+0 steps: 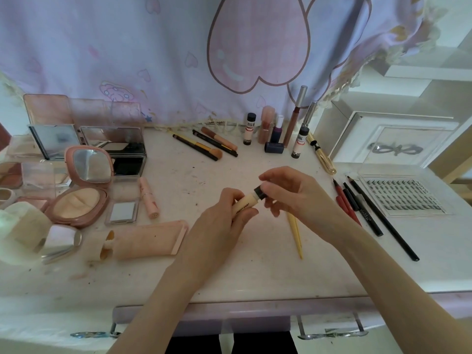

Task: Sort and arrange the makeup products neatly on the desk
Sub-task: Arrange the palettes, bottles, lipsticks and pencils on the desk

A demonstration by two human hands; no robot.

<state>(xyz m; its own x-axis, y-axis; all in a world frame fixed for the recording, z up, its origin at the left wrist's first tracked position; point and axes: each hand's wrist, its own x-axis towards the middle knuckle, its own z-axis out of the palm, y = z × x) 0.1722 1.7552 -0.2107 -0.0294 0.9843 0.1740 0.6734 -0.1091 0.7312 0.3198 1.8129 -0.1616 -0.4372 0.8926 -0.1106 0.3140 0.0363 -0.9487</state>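
Note:
Over the middle of the white desk (229,272) my left hand (224,215) grips a small cream tube (247,202). Its black cap (260,193) is pinched by the fingers of my right hand (291,195). A yellow stick (295,233) lies on the desk just under my right hand. Upright bottles and lip tubes (274,129) stand in a group at the back. Brushes and pencils (207,144) lie slantwise to their left.
Open compacts and palettes (84,175) crowd the left side, with a pink tube (149,240) and a pink lipstick (149,198) beside them. Red and black pencils (362,205) and a lash tray (403,195) lie at the right. A patterned cloth (178,60) hangs behind.

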